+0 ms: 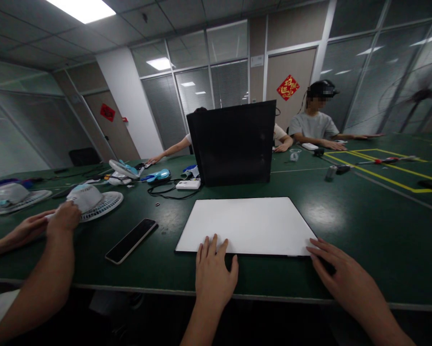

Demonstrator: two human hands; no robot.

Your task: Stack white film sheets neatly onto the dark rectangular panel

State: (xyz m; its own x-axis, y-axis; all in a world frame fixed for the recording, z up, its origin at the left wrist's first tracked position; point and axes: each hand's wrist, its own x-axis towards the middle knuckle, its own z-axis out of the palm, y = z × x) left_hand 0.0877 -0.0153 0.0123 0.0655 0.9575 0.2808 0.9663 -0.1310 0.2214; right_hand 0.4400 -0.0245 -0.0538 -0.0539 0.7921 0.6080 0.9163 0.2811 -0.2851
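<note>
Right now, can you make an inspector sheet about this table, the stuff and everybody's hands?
Surface: green table, with yellow lines at the right.
Main thing: white panel with dark edges, lying flat.
Clutter: phone left of the panel; white box near an upright black board.
Left hand: fingers spread on the panel's near edge.
Right hand: at the panel's near right corner.
Cables: black cable looping near the white box.
Surroundings: a co-worker's hand at a white fan-like part; other people across the table.
</note>
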